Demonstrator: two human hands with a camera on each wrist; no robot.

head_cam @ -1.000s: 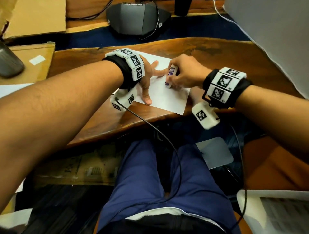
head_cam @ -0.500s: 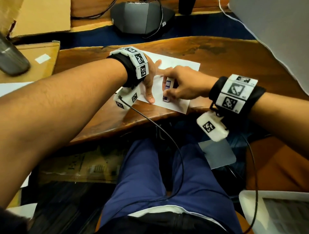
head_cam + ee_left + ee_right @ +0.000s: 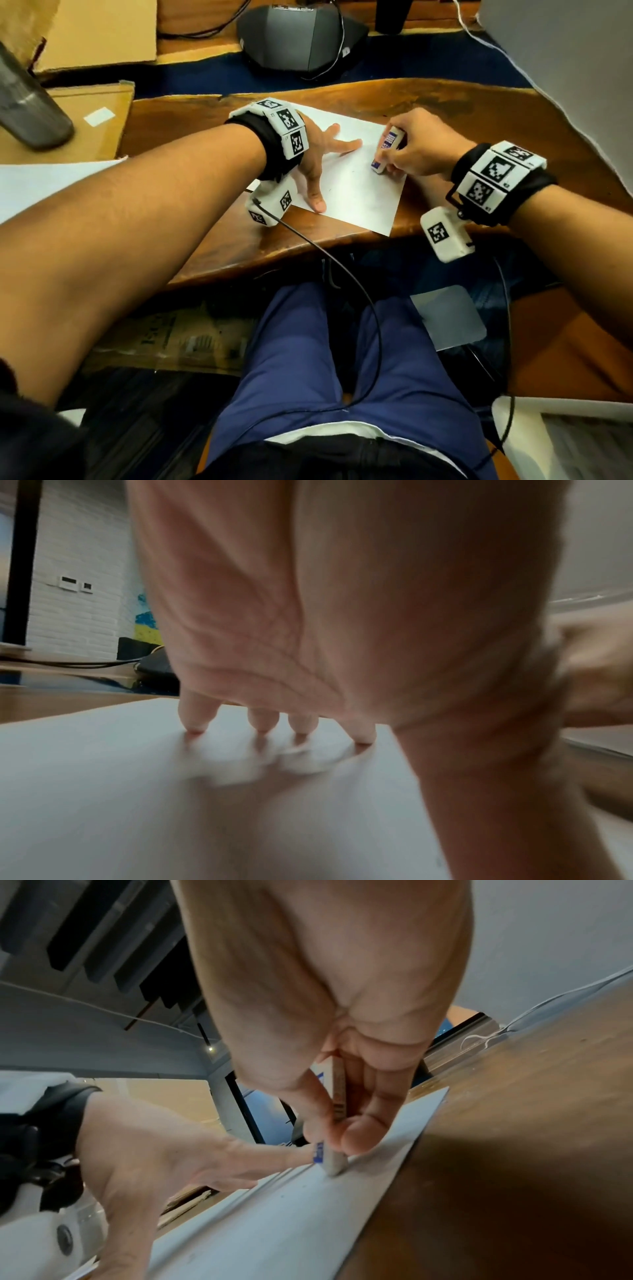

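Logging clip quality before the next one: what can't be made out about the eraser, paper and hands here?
Head view: the eraser label print is too small to read; the right hand covers its middle.
Head view: marks on the paper are too faint to make out.
Head view: the left wristband hides part of the left hand and the paper's left edge.
Left wrist view: the right hand is only a blur at the right edge.

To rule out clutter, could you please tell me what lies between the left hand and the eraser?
Only bare paper: in the head view, nothing sits between the left hand and the eraser that the right hand grips.
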